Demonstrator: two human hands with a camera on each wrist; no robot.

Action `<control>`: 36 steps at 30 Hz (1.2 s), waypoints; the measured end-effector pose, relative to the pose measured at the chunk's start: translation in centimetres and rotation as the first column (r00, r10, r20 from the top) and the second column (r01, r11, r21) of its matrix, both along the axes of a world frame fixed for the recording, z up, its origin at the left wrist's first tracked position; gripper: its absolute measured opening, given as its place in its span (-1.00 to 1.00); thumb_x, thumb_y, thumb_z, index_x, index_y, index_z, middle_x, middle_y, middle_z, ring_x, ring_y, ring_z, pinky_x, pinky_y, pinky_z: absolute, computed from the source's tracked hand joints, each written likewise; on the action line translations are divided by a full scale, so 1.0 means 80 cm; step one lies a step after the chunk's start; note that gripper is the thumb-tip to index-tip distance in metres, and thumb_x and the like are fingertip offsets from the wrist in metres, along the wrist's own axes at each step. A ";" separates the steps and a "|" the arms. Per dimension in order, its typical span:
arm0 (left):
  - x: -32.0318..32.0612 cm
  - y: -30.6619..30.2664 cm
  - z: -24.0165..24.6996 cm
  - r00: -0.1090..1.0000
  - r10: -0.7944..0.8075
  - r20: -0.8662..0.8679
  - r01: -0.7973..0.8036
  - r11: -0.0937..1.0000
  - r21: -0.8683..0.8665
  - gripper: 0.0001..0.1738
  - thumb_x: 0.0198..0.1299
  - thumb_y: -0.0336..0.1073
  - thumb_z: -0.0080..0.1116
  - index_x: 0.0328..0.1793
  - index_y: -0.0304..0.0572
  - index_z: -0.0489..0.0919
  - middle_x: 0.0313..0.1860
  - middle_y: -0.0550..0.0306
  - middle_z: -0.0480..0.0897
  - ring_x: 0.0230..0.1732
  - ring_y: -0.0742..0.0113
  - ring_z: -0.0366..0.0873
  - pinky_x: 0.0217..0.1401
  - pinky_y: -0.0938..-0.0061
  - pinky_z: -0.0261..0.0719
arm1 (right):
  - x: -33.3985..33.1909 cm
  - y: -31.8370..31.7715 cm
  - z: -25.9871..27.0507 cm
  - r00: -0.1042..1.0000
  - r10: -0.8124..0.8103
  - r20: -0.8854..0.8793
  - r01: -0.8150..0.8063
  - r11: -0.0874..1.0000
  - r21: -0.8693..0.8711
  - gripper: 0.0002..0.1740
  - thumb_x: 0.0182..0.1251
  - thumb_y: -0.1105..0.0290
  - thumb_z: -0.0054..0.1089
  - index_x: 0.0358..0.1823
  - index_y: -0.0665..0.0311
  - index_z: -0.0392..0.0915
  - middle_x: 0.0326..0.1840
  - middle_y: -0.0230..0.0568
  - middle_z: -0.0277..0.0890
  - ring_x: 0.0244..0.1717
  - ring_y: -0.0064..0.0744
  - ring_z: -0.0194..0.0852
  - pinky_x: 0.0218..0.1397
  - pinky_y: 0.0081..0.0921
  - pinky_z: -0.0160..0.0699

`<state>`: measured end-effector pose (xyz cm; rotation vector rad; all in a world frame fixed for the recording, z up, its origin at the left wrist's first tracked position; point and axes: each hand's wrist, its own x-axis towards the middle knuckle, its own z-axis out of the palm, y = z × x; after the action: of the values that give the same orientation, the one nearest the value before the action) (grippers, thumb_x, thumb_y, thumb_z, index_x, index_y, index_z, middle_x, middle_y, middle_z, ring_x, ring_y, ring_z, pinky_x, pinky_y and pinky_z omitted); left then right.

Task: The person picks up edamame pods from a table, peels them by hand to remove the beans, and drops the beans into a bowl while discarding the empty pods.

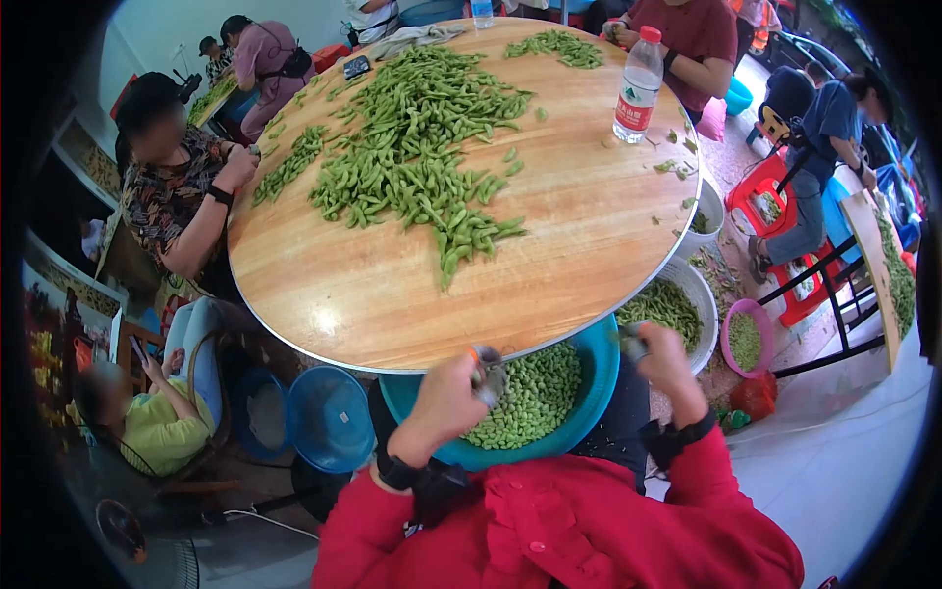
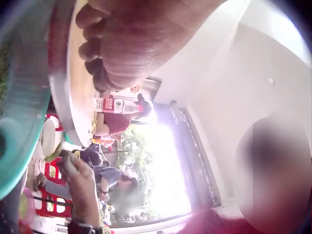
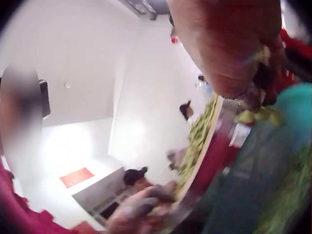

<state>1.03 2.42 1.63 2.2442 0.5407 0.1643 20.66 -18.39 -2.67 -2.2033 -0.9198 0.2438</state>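
My left hand (image 1: 446,402) is held over the near edge of the round table, its fingers curled and grey covers on some fingertips. What lies inside its fingers is hidden. Off to the right, my right hand (image 1: 665,365) pinches a green soybean pod (image 3: 261,116), which sticks out past the fingertips in the right wrist view. Below and between both hands sits a teal basin (image 1: 606,378) with shelled green beans (image 1: 535,398) in it. A big heap of soybean pods (image 1: 412,128) covers the middle of the wooden table (image 1: 579,236).
A water bottle (image 1: 638,88) stands at the table's right. A white basket (image 1: 702,294) of green pods or husks and a pink basin (image 1: 748,339) are on the right. Blue basins (image 1: 332,417) stand at left. Several people sit around the table and beyond.
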 end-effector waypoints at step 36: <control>-0.004 0.016 -0.012 0.980 0.201 0.002 -0.057 0.289 -0.956 -0.77 0.25 -0.18 -0.10 -0.21 -0.19 0.43 -0.62 0.24 0.39 -0.64 0.56 0.27 -0.72 0.71 0.07 | -0.071 0.110 0.061 0.822 0.520 0.233 -0.550 0.830 0.091 -0.73 0.01 0.58 0.08 -0.19 0.43 0.48 -0.27 0.07 0.48 -0.35 -0.04 0.47 -0.28 -0.50 0.42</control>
<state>0.74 3.74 0.64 0.9510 0.5398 0.0256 14.99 -9.59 2.23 -1.8014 -1.6169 0.2055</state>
